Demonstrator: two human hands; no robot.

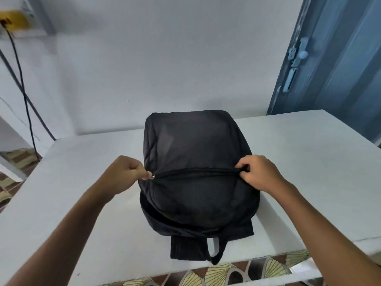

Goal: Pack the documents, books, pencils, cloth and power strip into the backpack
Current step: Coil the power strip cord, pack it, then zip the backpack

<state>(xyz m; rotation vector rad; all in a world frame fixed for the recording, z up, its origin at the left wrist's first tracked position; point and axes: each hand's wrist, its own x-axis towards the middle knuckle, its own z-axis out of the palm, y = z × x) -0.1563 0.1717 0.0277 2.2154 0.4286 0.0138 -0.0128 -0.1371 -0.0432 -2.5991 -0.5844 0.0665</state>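
Left hand (125, 174) pinches backpack (195, 162) zipper pull (152, 177); right hand (259, 173) grips fabric.

The black backpack (195, 162) lies flat in the centre of the frame, its straps and top loop toward the bottom edge. Its fabric looks bulged. A zipper (195, 173) runs across the middle, with the metal pull (152, 177) at its left end.
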